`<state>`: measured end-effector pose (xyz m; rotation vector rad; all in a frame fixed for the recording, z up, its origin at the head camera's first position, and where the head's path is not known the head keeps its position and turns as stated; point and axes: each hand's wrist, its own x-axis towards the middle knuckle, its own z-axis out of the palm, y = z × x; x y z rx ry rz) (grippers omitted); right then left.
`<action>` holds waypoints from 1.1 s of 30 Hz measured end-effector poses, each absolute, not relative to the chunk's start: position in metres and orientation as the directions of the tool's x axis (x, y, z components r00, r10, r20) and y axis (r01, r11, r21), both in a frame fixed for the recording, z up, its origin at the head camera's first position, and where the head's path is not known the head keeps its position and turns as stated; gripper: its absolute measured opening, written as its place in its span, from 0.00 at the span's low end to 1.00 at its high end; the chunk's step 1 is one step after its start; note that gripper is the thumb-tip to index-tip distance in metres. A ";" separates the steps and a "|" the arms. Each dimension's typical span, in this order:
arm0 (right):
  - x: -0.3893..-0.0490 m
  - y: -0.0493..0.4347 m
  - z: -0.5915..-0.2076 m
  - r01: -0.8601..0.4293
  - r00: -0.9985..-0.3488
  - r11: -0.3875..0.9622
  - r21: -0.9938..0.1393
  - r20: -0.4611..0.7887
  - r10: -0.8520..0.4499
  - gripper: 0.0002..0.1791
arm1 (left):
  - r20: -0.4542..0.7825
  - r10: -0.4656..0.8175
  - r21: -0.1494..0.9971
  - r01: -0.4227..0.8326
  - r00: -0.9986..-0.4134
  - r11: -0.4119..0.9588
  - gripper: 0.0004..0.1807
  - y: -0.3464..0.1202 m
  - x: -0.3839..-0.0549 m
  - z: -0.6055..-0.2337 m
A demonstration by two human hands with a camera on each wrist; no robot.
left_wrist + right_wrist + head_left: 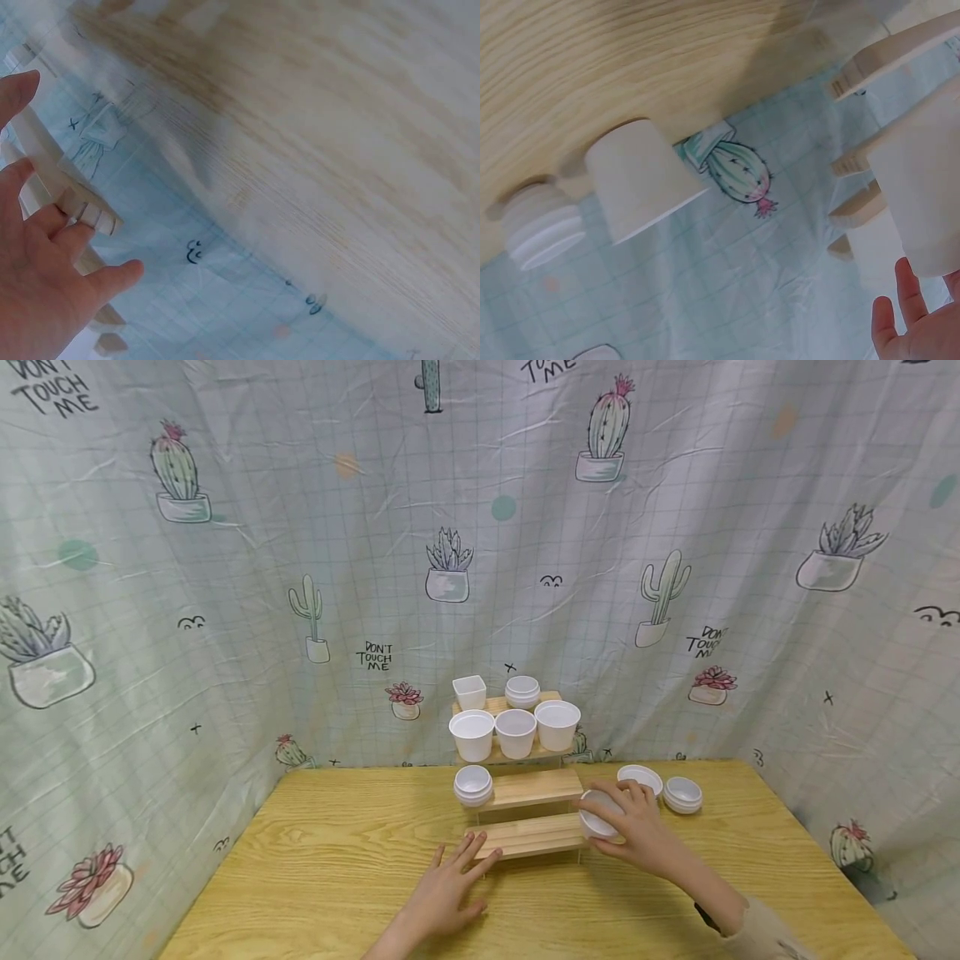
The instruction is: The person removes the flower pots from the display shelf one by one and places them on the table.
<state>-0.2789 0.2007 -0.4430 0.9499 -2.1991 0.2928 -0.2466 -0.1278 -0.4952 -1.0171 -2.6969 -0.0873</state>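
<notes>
A wooden stepped stand (pixel 525 788) stands on the table with white pots on its upper steps. My right hand (pixel 637 828) grips a white round pot (pixel 600 815) beside the right end of the lower steps. In the right wrist view the same pot (pixel 922 187) appears large at the right, with my right hand's fingertips (pixel 907 289) against its rim. My left hand (pixel 447 887) rests its spread fingers on the left end of the lowest step. In the left wrist view, the left hand (pixel 45 277) has its fingers at the step's end (pixel 97 214).
On the top step are a square pot (pixel 469 692) and a rounded pot (pixel 522 692). Three tapered pots (pixel 516 733) line the step below, and a rounded pot (pixel 473 786) sits lower left. A tapered pot (pixel 640 779) and rounded pot (pixel 682 795) stand on the table (pixel 337 860) at right.
</notes>
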 end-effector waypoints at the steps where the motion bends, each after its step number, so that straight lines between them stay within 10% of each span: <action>1: -0.279 0.203 -0.444 -0.705 -0.471 0.705 0.075 0.694 -0.544 0.33 | 0.261 0.641 -0.033 0.657 -0.722 0.753 0.40 -0.128 -0.247 -0.495; 33: -0.302 0.236 -0.460 -0.597 -0.568 0.797 0.087 0.656 -0.497 0.37 | 0.280 0.645 -0.020 0.667 -0.711 0.744 0.39 -0.128 -0.245 -0.495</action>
